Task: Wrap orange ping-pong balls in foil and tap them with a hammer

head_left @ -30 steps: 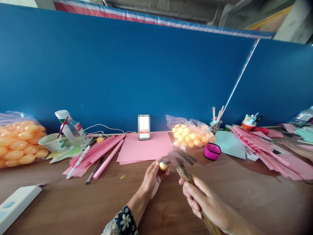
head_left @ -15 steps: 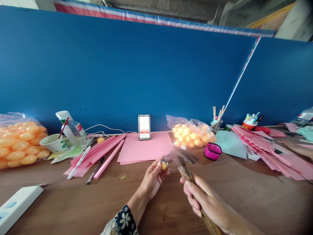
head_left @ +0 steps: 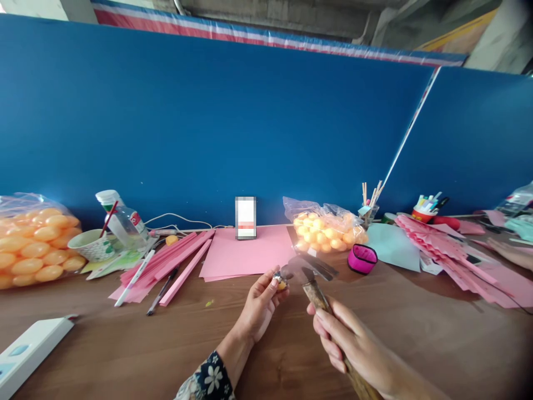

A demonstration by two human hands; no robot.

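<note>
1. Small orange ball (head_left: 281,284): held just above the wooden surface (head_left: 125,344), in front of the pink paper sheet (head_left: 250,250).
2. Left hand (head_left: 258,308): grip clamped on the ball between thumb and fingertips.
3. Hammer (head_left: 310,283): the head is blurred, right beside the ball; contact cannot be confirmed.
4. Right hand (head_left: 353,347): grip closed around the hammer's wooden handle.
5. Beyond the hammer: a bag of orange balls (head_left: 327,229) and, near it, a pink container (head_left: 361,258).

Hammer (head_left: 314,293) head blurred; small ball (head_left: 282,285) mostly hidden by left hand (head_left: 258,308) fingers.
</note>
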